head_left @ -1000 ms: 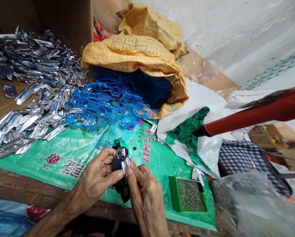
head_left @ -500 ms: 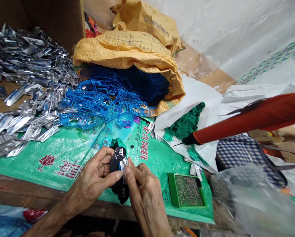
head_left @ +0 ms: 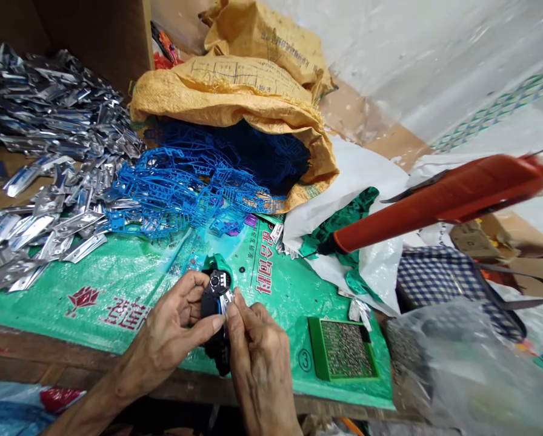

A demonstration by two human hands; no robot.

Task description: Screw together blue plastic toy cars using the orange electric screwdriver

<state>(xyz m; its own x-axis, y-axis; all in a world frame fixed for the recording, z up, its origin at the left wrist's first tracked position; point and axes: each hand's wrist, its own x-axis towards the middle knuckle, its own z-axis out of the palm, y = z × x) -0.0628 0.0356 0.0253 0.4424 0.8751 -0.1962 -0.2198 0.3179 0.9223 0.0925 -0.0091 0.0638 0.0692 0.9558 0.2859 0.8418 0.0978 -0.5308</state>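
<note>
A black plastic toy-like assembly (head_left: 209,307) with a green piece (head_left: 214,263) at its far end is gripped by my left hand (head_left: 174,324), the thumb lying across its side. Its exact kind I cannot tell. On its right side, my right hand (head_left: 261,348) pinches a shiny silver part (head_left: 226,298) with a blue edge against the black body. The fingers cover much of this part and of the assembly's near end. Both hands are just above the front of the green plastic sheet (head_left: 171,254).
A red electric screwdriver (head_left: 426,209) hangs at right. A green tray (head_left: 314,348) of small screws stands beside my right hand. Silver parts (head_left: 48,133) are heaped at left. Blue plastic frames (head_left: 176,188) spill from a yellow woven sack (head_left: 226,85). A clear bag (head_left: 462,357) lies at right.
The red screwdriver has swung left and slightly up, its rear end now in view. My right hand has shifted slightly left against the assembly; my left hand keeps its hold.
</note>
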